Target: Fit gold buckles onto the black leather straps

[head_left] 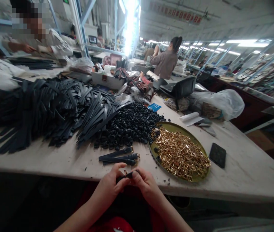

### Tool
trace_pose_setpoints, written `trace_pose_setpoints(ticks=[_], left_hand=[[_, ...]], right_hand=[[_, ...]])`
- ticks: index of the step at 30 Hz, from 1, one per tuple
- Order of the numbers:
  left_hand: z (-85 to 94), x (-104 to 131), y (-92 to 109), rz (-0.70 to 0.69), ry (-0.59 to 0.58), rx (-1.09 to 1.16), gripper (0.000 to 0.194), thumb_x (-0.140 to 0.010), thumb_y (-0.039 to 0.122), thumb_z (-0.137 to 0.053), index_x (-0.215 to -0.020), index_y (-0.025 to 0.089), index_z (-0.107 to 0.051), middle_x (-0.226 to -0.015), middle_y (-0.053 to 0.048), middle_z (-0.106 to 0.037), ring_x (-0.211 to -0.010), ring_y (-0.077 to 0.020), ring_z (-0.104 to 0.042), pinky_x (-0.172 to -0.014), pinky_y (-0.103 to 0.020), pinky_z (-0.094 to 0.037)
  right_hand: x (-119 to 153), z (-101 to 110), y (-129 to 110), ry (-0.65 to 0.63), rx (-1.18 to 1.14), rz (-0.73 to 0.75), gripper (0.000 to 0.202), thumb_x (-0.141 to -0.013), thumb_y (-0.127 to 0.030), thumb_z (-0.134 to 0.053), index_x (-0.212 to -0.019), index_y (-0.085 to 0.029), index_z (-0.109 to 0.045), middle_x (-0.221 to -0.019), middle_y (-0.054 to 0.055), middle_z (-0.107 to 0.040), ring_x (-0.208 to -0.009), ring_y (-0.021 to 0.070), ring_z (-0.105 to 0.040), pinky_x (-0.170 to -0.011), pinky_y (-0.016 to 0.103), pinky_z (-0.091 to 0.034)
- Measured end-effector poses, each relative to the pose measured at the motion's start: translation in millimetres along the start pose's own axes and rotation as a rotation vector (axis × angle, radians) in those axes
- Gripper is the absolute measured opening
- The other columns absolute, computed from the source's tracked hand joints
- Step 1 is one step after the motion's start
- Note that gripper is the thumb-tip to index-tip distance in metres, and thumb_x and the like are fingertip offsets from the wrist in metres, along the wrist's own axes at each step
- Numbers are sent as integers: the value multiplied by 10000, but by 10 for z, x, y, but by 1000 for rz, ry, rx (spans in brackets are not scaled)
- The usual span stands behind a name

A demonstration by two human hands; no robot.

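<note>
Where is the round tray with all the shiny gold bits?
In the head view, the round tray sits on the table to the right of the black rings, just left of the phone.

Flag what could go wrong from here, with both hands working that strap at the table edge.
1. The left hand and right hand pinch a black strap with a gold buckle past the table edge, above the lap; if the grip slips, it likely falls to the floor.
2. The tray of gold buckles sits close to that edge, so an elbow could tip it.
3. Three finished straps lie beside the black loops pile and could get mixed in.
</note>
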State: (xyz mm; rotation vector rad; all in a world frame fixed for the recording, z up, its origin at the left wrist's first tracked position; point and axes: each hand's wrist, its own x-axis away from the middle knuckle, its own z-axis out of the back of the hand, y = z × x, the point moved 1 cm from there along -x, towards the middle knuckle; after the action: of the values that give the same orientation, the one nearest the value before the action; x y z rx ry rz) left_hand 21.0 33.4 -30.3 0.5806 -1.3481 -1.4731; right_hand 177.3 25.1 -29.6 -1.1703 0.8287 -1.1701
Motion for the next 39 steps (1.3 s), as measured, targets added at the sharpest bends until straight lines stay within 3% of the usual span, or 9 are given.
trace_pose_setpoints(ticks=[3,5,7,12,16,19,25,34,39], left_hand=[[7,-71,38,-42,-55,-43,254,-828,356,-408,-1001,197,-503,-637,46,-528,-538,-114,-491,-542,-223,-374],[23,-124,51,-35,-28,-26,262,-838,387,-383,-912,184,-532,-601,49,-486,-518,-108,-453,-515,-217,-349],[42,-167,51,-36,29,3,272,-835,406,-391,-884,178,-531,-580,54,-463,-524,-106,-437,-518,-215,-339],[83,-170,6,-17,62,47,265,-821,421,-418,-816,178,-523,-512,73,-419,-485,-101,-399,-495,-214,-313],[156,-167,17,-26,117,71,293,-809,448,-418,-742,177,-509,-487,64,-439,-473,-100,-387,-477,-211,-300],[199,-205,70,-37,169,132,317,-799,470,-408,-735,172,-496,-464,67,-431,-427,-88,-350,-442,-202,-280],[142,-147,72,-94,115,173,324,-803,456,-414,-720,161,-519,-460,67,-418,-416,-77,-342,-426,-189,-264],[152,80,28,-131,82,136,287,-820,403,-409,-756,164,-555,-477,73,-401,-437,-79,-355,-441,-192,-273],[161,108,74,-147,-53,71,291,-813,399,-416,-698,163,-542,-471,76,-380,-433,-74,-341,-420,-186,-251]], right_hand=[[-380,314,-13,110,253,32,400,-888,-420,-276,-731,-161,-538,-626,9,-530,-602,124,-508,-572,237,-393],[-681,503,-9,300,604,44,251,-868,-334,-374,-802,-169,-552,-745,30,-576,-705,141,-536,-646,247,-394],[-951,596,21,367,839,20,119,-812,-240,-474,-825,-166,-565,-865,69,-592,-801,175,-543,-714,279,-383],[-1239,582,125,368,857,-15,126,-751,-73,-446,-726,-122,-559,-830,138,-579,-793,217,-544,-721,337,-368],[-1075,587,58,333,718,2,105,-764,-124,-450,-750,-135,-554,-830,108,-580,-792,197,-532,-724,333,-383],[-828,495,-87,208,550,1,137,-797,-251,-452,-777,-154,-547,-715,31,-586,-660,142,-543,-619,275,-423],[-409,117,-248,-52,-293,-230,337,-697,-457,-595,-777,-148,-487,-600,-27,-573,-457,65,-488,-478,207,-378],[-225,-28,-218,24,-296,-130,351,-682,-462,-628,-783,-145,-513,-588,-18,-598,-455,71,-486,-460,209,-367],[-108,-17,-179,-116,-491,-262,336,-672,-452,-645,-709,-163,-477,-523,-48,-547,-414,43,-411,-434,179,-287]])
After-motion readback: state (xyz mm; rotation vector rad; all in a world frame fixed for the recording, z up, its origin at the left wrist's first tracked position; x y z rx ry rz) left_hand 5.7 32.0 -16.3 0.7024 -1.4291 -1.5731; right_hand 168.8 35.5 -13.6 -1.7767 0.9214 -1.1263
